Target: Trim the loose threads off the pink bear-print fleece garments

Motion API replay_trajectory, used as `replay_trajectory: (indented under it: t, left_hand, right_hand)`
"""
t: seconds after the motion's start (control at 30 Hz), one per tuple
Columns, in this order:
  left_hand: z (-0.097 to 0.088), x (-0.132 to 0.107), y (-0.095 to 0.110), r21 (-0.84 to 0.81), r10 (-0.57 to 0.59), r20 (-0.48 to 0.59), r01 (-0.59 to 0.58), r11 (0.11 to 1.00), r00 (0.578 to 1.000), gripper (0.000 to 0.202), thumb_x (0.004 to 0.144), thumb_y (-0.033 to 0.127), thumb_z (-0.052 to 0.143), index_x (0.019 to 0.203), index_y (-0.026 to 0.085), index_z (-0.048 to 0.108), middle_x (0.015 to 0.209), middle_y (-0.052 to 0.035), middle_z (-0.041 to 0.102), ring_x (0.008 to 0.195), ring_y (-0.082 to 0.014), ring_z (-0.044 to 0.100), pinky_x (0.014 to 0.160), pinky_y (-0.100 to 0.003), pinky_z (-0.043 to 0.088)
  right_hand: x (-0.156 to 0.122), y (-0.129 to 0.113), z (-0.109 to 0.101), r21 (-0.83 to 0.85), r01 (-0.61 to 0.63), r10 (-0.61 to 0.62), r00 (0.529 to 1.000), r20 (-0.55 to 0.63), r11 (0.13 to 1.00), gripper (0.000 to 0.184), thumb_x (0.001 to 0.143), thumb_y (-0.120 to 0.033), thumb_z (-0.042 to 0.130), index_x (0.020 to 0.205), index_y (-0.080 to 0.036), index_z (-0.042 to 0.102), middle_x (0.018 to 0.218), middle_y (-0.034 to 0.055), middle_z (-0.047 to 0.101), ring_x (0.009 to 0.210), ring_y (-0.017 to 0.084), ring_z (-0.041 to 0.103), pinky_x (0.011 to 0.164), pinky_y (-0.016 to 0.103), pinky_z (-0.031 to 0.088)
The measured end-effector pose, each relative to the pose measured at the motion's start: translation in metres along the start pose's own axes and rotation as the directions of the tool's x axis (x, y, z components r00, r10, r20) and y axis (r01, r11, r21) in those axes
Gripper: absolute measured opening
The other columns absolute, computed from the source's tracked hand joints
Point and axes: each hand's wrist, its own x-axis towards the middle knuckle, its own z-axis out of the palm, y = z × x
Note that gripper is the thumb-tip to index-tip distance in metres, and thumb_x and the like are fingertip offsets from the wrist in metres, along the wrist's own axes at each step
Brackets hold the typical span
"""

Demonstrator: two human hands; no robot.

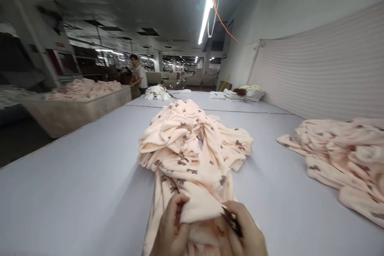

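Note:
A pale pink fleece garment (210, 172) with small brown animal prints lies bunched on the table in front of me. My left hand (172, 226) is closed on its near edge, thumb on top, and keeps a fold of cloth raised. At the other end of that fold is my right hand (247, 230), closed around small dark thread snips (232, 221). The snips' pointed tip touches or nearly touches the cloth; whether the blades are apart I cannot tell. The right fingertips are partly hidden behind the fabric.
More pink printed fleece (339, 156) is heaped at the right of the pale table (99, 184). Folded white cloths (232, 95) and a white pile (157, 93) lie at the far end. A bin (90, 108) of pink pieces stands left, near another person (138, 74).

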Motion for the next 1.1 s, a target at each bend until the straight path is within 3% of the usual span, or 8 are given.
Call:
replay_trajectory:
  t: [0.1, 0.23, 0.47, 0.57, 0.67, 0.8, 0.93, 1.1]
  left_hand:
    - [-0.003, -0.003, -0.002, -0.059, -0.041, -0.020, 0.040, 0.997, 0.999, 0.028, 0.078, 0.024, 0.060, 0.105, 0.024, 0.053, 0.102, -0.0032, 0.061, 0.092, -0.0176, 0.060, 0.078, -0.023, 0.048]
    - [-0.002, -0.003, -0.007, -0.190, -0.160, 0.050, 0.167, 0.967, 0.986, 0.029, 0.081, 0.036, 0.063, 0.104, 0.025, 0.050, 0.098, -0.0025, 0.062, 0.083, -0.0176, 0.062, 0.072, -0.025, 0.049]
    - [0.002, 0.002, 0.009, -0.565, -0.343, 0.135, 0.357, 0.744, 0.929, 0.031, 0.074, 0.027, 0.073, 0.093, 0.027, 0.048, 0.086, 0.0028, 0.062, 0.075, -0.0137, 0.063, 0.067, -0.022, 0.048]
    - [0.002, 0.002, 0.013, -0.623, -0.380, 0.156, 0.390, 0.678, 0.912, 0.034, 0.072, 0.025, 0.074, 0.092, 0.027, 0.048, 0.089, 0.0025, 0.063, 0.077, -0.0151, 0.064, 0.069, -0.024, 0.049]
    - [0.000, 0.001, 0.011, -0.579, -0.386, 0.134, 0.388, 0.717, 0.913, 0.034, 0.072, 0.028, 0.075, 0.094, 0.028, 0.049, 0.095, 0.0013, 0.064, 0.082, -0.0164, 0.064, 0.072, -0.025, 0.049]
    - [0.003, -0.001, 0.005, -0.391, -0.318, 0.025, 0.302, 0.869, 0.948, 0.043, 0.070, 0.037, 0.075, 0.103, 0.027, 0.050, 0.110, -0.0022, 0.064, 0.091, -0.0182, 0.063, 0.076, -0.023, 0.048]
    - [0.010, -0.001, 0.003, -0.209, -0.275, -0.051, 0.259, 0.943, 0.960, 0.052, 0.070, 0.041, 0.074, 0.112, 0.026, 0.048, 0.120, -0.0063, 0.060, 0.089, -0.0195, 0.063, 0.074, -0.025, 0.049]
    - [0.014, 0.000, -0.004, -0.088, -0.249, 0.063, 0.254, 0.963, 0.966, 0.051, 0.070, 0.032, 0.071, 0.113, 0.024, 0.045, 0.116, -0.0081, 0.062, 0.098, -0.0226, 0.061, 0.082, -0.030, 0.049]
  right_hand:
    - [0.002, -0.004, -0.004, -0.022, 0.029, -0.026, 0.993, 0.115, 0.999, 0.013, 0.082, -0.018, 0.047, 0.085, -0.024, 0.058, 0.088, 0.0023, 0.059, 0.078, 0.016, 0.061, 0.068, 0.023, 0.049]
    - [-0.002, -0.011, -0.003, -0.015, 0.044, -0.040, 0.971, 0.235, 0.999, 0.017, 0.086, -0.027, 0.052, 0.101, -0.025, 0.060, 0.097, 0.0032, 0.054, 0.082, 0.015, 0.062, 0.070, 0.022, 0.050]
    - [-0.003, -0.009, -0.004, -0.021, -0.040, 0.041, 0.998, 0.054, 0.999, 0.026, 0.086, -0.037, 0.056, 0.110, -0.027, 0.056, 0.097, 0.0022, 0.061, 0.089, 0.019, 0.061, 0.074, 0.024, 0.048]
    - [-0.006, -0.003, -0.001, -0.028, -0.123, 0.126, 0.987, 0.102, 0.992, 0.037, 0.074, -0.036, 0.069, 0.108, -0.025, 0.057, 0.099, 0.0013, 0.065, 0.088, 0.020, 0.062, 0.073, 0.024, 0.048]
    - [-0.008, 0.002, 0.006, 0.018, -0.166, 0.163, 0.980, 0.114, 0.986, 0.011, 0.082, -0.029, 0.057, 0.090, -0.022, 0.060, 0.082, -0.0002, 0.065, 0.075, 0.017, 0.060, 0.066, 0.023, 0.046]
    - [-0.001, 0.000, 0.008, 0.153, -0.180, 0.182, 0.983, -0.005, 0.972, 0.015, 0.090, -0.032, 0.048, 0.085, -0.021, 0.059, 0.076, -0.0006, 0.060, 0.070, 0.015, 0.055, 0.062, 0.021, 0.042]
    - [0.016, -0.002, 0.001, 0.213, -0.182, 0.187, 0.982, -0.001, 0.960, 0.018, 0.090, -0.036, 0.051, 0.081, -0.021, 0.058, 0.077, -0.0009, 0.058, 0.070, 0.014, 0.053, 0.062, 0.021, 0.042]
    - [0.030, 0.002, -0.005, 0.193, -0.261, 0.278, 0.958, -0.068, 0.946, 0.023, 0.089, -0.039, 0.049, 0.085, -0.019, 0.058, 0.073, 0.0003, 0.061, 0.061, 0.015, 0.056, 0.056, 0.023, 0.047]
